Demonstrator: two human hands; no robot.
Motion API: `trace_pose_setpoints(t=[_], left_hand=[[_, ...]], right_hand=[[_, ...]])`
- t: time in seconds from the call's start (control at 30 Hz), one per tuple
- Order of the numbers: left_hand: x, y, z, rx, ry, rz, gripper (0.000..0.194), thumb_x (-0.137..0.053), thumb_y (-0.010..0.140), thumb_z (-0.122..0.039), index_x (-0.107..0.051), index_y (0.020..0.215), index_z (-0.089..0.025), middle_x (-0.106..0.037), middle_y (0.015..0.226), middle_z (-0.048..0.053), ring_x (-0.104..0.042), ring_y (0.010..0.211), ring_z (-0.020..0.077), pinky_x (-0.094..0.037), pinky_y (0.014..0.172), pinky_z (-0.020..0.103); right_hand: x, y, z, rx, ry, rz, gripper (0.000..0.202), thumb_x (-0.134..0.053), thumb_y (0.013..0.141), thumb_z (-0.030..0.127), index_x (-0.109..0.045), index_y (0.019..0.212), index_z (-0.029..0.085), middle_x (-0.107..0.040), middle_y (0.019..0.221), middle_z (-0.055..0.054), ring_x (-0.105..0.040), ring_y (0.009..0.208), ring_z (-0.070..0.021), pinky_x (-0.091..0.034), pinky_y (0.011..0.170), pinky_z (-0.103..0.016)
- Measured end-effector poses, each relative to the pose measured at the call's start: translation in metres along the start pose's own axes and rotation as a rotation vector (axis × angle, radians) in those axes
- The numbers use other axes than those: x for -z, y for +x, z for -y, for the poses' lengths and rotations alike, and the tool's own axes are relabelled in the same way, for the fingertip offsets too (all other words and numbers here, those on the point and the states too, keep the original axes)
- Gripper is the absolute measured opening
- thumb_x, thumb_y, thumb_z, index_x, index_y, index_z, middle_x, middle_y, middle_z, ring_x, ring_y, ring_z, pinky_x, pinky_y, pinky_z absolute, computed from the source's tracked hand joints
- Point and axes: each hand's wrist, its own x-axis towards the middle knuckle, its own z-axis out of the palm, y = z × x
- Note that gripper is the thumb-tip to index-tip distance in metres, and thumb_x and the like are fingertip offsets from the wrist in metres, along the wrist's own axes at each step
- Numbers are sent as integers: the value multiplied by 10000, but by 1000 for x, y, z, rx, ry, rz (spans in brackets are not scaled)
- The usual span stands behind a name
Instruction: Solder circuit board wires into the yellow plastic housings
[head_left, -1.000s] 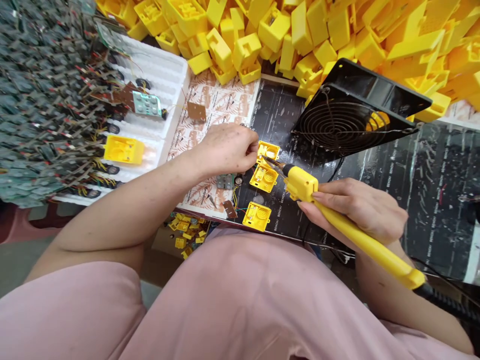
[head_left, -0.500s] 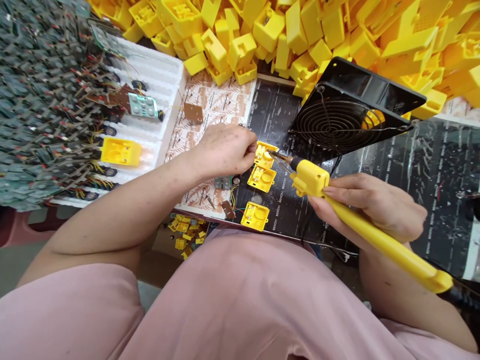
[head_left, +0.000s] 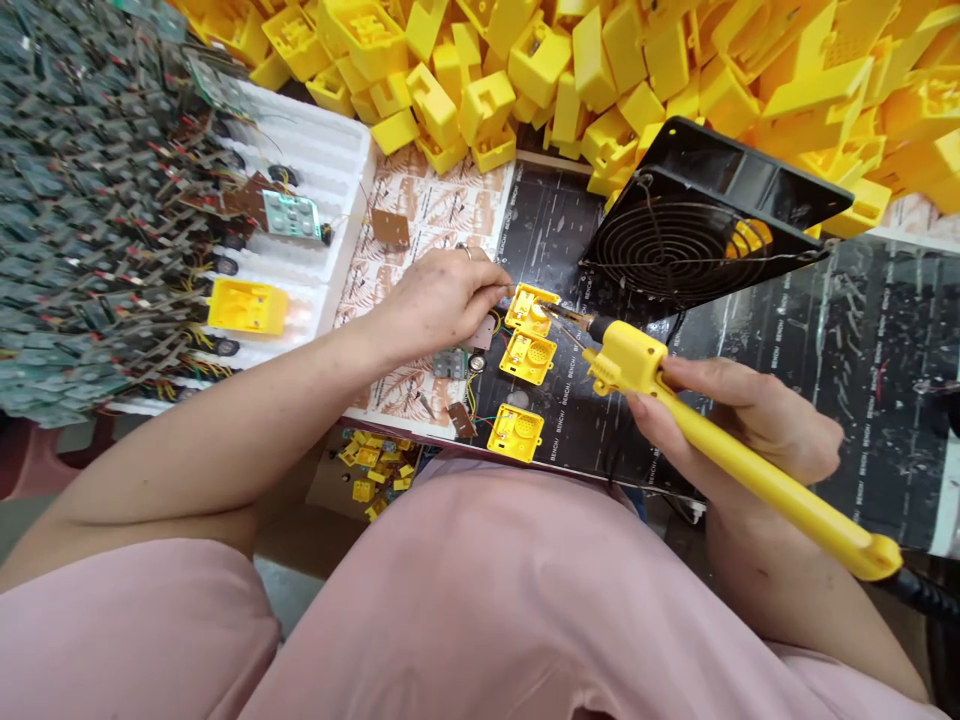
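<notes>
Well to the left of the left hand, a heap of circuit boards (head_left: 97,205) is spread over a white foam tray (head_left: 330,145), with one yellow casing (head_left: 246,307) set on its ribs, apart from the working spot. The left hand (head_left: 442,305) is held palm down, thumb and fingers drawn narrow at the left rim of the far casing (head_left: 528,312), probably to steady it or the wiring there; whether a wire is pinched cannot be told. Between the hands, the middle casing (head_left: 527,357) and the near casing (head_left: 516,433) are lined up open side up, presumably for easy reach. By the right hand (head_left: 757,415), the yellow soldering tool (head_left: 750,465) is gripped near the front of its handle, likely for fine control, its tip at the far casing's right side. Beyond that hand, a black fan (head_left: 709,215) is stood, perhaps against fumes. Compared with a second earlier, the tool is drawn back rightward, and the left fingers are straightened, so a ring and a small brownish board (head_left: 481,332) are exposed.
</notes>
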Motion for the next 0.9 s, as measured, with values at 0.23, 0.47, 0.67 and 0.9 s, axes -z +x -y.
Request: trace_pose_setpoints(t=[0.23,0.47,0.67,0.9], left_hand=[[3,9,-6,87,-37,-9,256,-586,893,-306,-808,1004,-243,-783,891,-15,-746,942,202,-519,925,310],[3,20,-11,25,81,29,264,-573,913,-323,-802,1007,-230,-800,952,11,-739,1025,242,-452,1108,439],[2,24,-14,4,112,44,292,-530,924,-290,-791,1016,-196,-801,955,51,-732,1025,259,-421,1145,497],[7,28,-24,-18,208,83,296,-519,907,-250,-798,983,-193,-797,981,65,-731,1071,281,-448,1119,485]], right_hand=[[-5,-4,4,-116,-50,-20,440,-872,856,269,-706,1263,284,-807,959,17,-772,734,-175,-643,632,-286],[-10,-2,7,-97,-65,-9,322,-861,868,238,-713,1153,241,-806,932,16,-753,686,-141,-629,630,-240],[-18,-4,3,-55,44,-38,287,-894,821,188,-664,990,214,-790,878,10,-775,734,-154,-638,621,-231],[-20,5,8,-24,3,17,227,-861,867,203,-642,927,213,-773,837,14,-769,735,-146,-622,615,-224]])
